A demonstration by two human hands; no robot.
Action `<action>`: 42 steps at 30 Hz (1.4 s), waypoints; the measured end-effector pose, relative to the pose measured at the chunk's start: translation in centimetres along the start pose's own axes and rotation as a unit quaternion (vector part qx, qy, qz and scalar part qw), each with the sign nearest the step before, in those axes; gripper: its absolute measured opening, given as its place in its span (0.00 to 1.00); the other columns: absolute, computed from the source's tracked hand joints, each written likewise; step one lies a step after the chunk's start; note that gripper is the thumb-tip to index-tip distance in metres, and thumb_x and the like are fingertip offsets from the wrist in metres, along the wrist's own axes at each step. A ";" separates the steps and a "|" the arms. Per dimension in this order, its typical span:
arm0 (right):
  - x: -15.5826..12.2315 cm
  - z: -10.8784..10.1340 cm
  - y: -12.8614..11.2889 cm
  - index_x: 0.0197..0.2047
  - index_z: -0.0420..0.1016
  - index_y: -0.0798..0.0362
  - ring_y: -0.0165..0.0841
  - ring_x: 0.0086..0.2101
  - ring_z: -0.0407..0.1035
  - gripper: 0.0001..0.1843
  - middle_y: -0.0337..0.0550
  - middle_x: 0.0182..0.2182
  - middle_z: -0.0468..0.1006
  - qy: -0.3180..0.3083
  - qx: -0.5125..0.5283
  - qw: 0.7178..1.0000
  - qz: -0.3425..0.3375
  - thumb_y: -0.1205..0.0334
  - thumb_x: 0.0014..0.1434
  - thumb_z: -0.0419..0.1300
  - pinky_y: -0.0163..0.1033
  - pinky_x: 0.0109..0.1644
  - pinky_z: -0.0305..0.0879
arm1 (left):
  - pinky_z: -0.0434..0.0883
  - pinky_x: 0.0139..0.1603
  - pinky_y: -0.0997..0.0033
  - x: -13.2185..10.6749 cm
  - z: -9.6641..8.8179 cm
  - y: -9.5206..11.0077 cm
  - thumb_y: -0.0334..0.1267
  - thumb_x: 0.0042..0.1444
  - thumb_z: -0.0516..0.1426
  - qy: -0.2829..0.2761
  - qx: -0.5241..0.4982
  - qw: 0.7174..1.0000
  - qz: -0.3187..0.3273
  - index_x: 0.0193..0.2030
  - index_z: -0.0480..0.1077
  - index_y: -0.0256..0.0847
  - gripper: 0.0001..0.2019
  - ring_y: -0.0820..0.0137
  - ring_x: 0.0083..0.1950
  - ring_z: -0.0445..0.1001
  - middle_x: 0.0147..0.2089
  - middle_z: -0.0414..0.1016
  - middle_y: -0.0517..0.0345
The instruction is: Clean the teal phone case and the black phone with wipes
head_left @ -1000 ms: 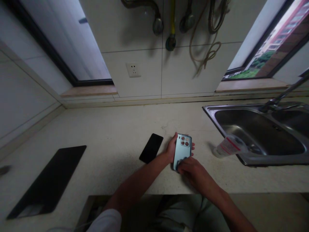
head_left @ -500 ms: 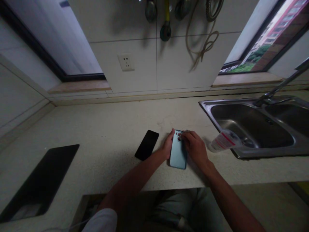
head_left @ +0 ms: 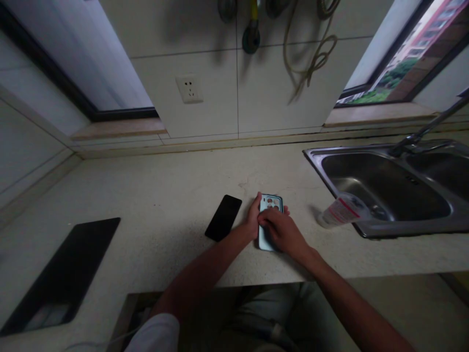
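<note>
A light blue phone case (head_left: 266, 240) with round camera cutouts near its top is in my left hand (head_left: 252, 217). My left thumb lies along its left edge, and fingertips show past its right edge. My right hand (head_left: 281, 230) lies across the middle of the case, its fingers curled closed near the left edge. Whatever may be between those fingers is hidden. Just left of my hands a black smartphone (head_left: 223, 217) lies flat on the counter, apart from both hands.
A clear plastic cup (head_left: 340, 211) with red print stands right of my hands, beside the steel sink (head_left: 361, 233) and its faucet (head_left: 406, 144). A large black panel (head_left: 69, 269) lies at the counter's left. A wall socket (head_left: 189, 89) and a tied cord (head_left: 317, 61) are behind.
My right hand has moved from the camera cutouts down and left across the phone case. Left-hand fingertips now show past its right edge. The camera view has shifted slightly.
</note>
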State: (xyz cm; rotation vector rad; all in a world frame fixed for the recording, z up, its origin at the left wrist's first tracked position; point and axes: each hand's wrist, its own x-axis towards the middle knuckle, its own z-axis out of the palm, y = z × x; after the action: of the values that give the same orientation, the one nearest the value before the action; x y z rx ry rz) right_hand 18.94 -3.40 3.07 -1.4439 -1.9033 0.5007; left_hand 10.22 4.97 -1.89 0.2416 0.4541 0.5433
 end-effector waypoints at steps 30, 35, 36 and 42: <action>0.9 -2.2 2.8 0.41 0.76 0.53 0.41 0.42 0.70 0.10 0.51 0.43 0.78 0.085 -0.240 0.965 0.056 0.72 0.64 0.54 0.40 0.44 0.66 | 0.73 0.40 0.63 -0.7 1.7 0.1 0.59 0.65 0.48 0.039 0.042 0.998 -0.026 0.43 0.75 0.37 0.27 0.60 0.35 0.78 0.31 0.78 0.49; 1.8 0.2 1.9 0.45 0.77 0.54 0.41 0.45 0.71 0.16 0.53 0.47 0.78 0.144 -0.166 0.974 0.049 0.73 0.64 0.50 0.44 0.49 0.68 | 0.73 0.45 0.64 -0.9 1.9 -0.3 0.54 0.66 0.51 0.066 0.038 0.997 -0.002 0.51 0.74 0.37 0.23 0.61 0.40 0.78 0.37 0.79 0.49; 2.1 0.7 1.6 0.46 0.77 0.53 0.40 0.46 0.72 0.16 0.53 0.49 0.77 0.156 -0.143 0.976 0.050 0.72 0.64 0.49 0.44 0.50 0.69 | 0.73 0.46 0.64 -1.0 1.9 -0.3 0.54 0.66 0.51 0.068 0.033 0.997 0.006 0.52 0.74 0.37 0.23 0.61 0.41 0.78 0.38 0.80 0.49; 2.3 2.4 0.7 0.49 0.78 0.50 0.42 0.52 0.70 0.15 0.53 0.53 0.75 0.227 -0.040 0.972 0.043 0.65 0.67 0.51 0.50 0.55 0.69 | 0.73 0.49 0.64 -1.1 1.7 -0.1 0.56 0.67 0.48 0.065 0.009 0.998 0.001 0.54 0.74 0.37 0.26 0.61 0.44 0.79 0.39 0.79 0.49</action>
State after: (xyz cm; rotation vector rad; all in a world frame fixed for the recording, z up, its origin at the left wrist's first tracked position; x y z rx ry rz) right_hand 17.33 -0.79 1.64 -1.5425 -1.5146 0.1153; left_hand 10.21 4.16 -0.06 0.2248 0.5849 0.5585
